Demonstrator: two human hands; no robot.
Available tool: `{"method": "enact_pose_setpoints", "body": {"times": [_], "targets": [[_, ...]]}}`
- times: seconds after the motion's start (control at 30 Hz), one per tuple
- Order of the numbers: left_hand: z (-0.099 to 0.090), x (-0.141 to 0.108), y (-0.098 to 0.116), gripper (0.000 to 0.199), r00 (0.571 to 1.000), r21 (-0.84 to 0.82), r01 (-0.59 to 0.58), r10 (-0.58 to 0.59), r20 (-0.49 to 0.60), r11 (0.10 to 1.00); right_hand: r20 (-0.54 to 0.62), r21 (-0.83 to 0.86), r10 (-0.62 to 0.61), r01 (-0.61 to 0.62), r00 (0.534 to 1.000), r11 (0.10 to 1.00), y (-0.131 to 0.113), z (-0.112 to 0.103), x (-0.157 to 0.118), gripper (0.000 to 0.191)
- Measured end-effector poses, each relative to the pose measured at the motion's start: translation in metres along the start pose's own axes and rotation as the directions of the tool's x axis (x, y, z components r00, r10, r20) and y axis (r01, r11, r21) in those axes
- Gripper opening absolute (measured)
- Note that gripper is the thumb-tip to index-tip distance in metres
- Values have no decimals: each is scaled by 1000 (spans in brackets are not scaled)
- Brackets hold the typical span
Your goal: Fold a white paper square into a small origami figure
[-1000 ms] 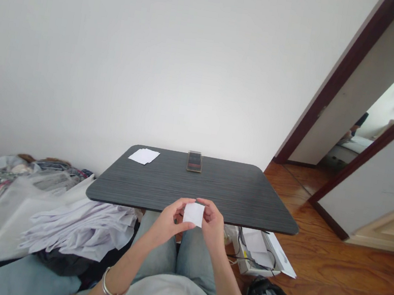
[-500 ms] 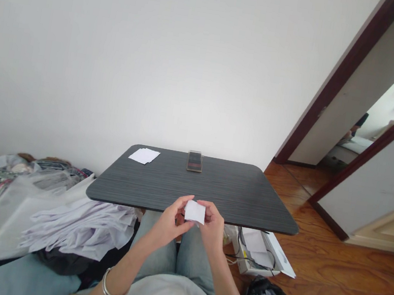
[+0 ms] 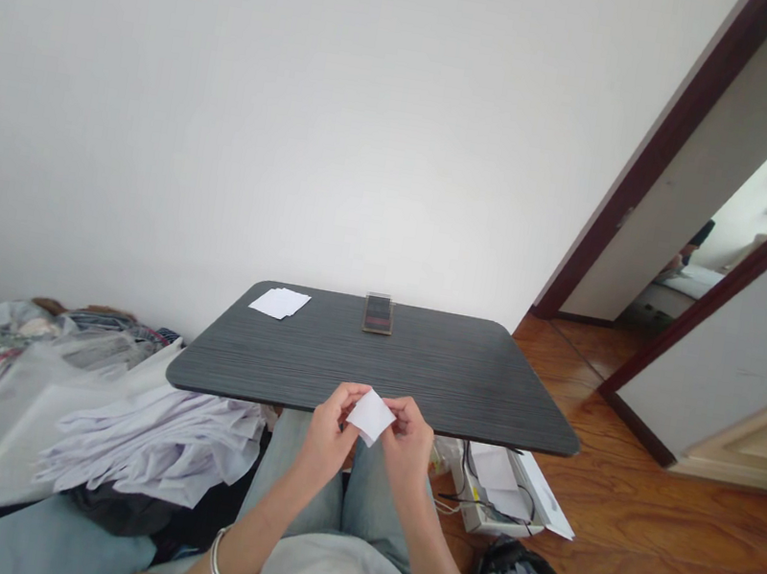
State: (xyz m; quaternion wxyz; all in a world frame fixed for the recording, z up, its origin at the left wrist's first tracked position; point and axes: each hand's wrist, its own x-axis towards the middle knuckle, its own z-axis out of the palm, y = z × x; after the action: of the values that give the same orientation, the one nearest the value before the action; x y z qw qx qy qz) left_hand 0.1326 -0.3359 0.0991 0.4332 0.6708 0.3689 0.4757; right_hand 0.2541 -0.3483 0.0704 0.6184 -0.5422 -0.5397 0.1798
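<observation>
White paper square (image 3: 370,415), lower centre of frame: edges roughly level half a second and second ago, now turned to diamond, one corner pointing up, one down toward bottom of frame. Sits slightly further left in frame than half a second ago. Left hand (image 3: 330,429): thumb, earlier reaching along paper's lower edge, now near left corner. Right hand (image 3: 409,437): fingers, earlier along right edge, now at right corner. Silver bracelet (image 3: 221,567), lower left of centre: moved right and slightly lower in frame, left forearm with it.
</observation>
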Motion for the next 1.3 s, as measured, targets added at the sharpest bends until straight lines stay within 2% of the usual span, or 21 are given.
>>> {"method": "enact_pose_setpoints", "body": {"times": [0.17, 0.33, 0.6, 0.87, 1.13, 1.3], "targets": [[14, -2, -1, 28, 993, 87, -12, 22, -118, 996, -19, -80, -13, 11, 1000, 997, -2, -5, -2, 8], [19, -2, -2, 29, 985, 132, -1, 24, -171, 991, -65, -186, -51, 38, 997, 982, -5, -6, -2, 6], [25, 3, 3, 21, 971, 35, 37, -28, -237, 999, -49, -205, -35, 24, 998, 979, -8, -7, -2, 3], [35, 9, 2, 14, 953, 40, 38, -24, -302, 998, -75, -274, -62, 40, 995, 961, -9, -9, 0, 9], [39, 10, -2, 9, 951, 23, 16, -8, -310, 1000, -86, -288, -91, 62, 992, 955, -11, -9, 0, 10], [33, 8, 1, 16, 964, 30, 25, -16, -266, 999, -75, -227, -46, 28, 996, 974, -11, -8, -1, 5]]}}
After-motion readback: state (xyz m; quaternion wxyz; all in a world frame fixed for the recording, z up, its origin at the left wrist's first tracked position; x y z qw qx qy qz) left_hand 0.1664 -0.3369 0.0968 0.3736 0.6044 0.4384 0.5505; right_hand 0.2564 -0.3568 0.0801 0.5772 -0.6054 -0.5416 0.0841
